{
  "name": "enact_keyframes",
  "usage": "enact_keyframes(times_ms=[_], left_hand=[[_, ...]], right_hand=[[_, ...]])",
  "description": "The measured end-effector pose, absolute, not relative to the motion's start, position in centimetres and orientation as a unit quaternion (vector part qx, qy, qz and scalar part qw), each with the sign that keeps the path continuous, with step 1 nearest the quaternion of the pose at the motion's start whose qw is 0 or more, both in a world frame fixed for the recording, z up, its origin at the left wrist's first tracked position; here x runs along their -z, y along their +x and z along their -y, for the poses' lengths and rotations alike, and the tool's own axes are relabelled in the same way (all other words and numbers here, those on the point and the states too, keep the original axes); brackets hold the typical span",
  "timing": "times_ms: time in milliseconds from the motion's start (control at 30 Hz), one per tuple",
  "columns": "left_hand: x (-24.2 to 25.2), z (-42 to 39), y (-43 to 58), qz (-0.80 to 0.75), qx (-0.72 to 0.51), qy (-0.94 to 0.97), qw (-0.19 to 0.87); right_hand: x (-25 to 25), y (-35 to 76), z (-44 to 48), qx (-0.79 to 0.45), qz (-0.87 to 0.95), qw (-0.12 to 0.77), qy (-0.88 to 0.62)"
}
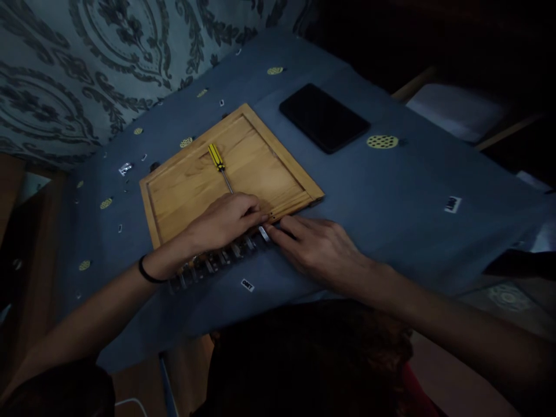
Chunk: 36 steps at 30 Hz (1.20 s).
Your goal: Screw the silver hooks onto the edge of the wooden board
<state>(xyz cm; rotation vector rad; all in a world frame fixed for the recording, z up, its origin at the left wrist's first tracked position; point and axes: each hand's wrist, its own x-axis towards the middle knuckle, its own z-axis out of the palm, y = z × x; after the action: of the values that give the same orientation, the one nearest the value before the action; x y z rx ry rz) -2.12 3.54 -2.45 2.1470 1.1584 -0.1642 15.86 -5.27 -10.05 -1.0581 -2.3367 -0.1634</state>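
A wooden framed panel (260, 162) lies flat on a blue cloth-covered table (391, 202). A yellow-handled screwdriver (218, 163) rests on the panel. Along the panel's near edge runs a long metal hinge strip (217, 260). My left hand (226, 220) lies over the panel's near edge, fingers curled against the strip. My right hand (317, 246) reaches in from the right, its fingertips pinched at the strip's end beside the left fingertips. A black band is on my left wrist.
A black phone (324, 117) lies face down behind the panel. Small metal bits (125, 168) and tags (247, 285) are scattered on the cloth. A patterned curtain (87, 58) hangs at the back left. The table's edge falls off to the right.
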Motion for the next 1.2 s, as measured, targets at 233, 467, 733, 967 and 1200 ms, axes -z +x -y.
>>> enact_keyframes(times_ms=[233,467,733,967,1200], left_hand=[[1.9,-3.7,-3.8,-0.442,-0.016,0.825,0.351],[0.3,-0.1,-6.3,-0.459,-0.112,0.838,0.274],[2.3,4.2,-4.0,-0.464,-0.068,0.879,0.080],[3.6,4.4,-3.5,-0.483,-0.069,0.872,0.034],[4.2,4.3,-3.6,-0.492,-0.079,0.866,0.045]], right_hand=[[9.8,15.9,5.2,0.076,0.872,0.291,-0.387],[9.4,16.1,5.2,0.080,0.878,0.280,-0.380],[9.2,16.0,5.2,0.080,0.879,0.269,-0.385],[9.5,16.1,5.3,0.064,0.879,0.260,-0.394],[9.5,16.1,5.3,0.067,0.880,0.250,-0.397]])
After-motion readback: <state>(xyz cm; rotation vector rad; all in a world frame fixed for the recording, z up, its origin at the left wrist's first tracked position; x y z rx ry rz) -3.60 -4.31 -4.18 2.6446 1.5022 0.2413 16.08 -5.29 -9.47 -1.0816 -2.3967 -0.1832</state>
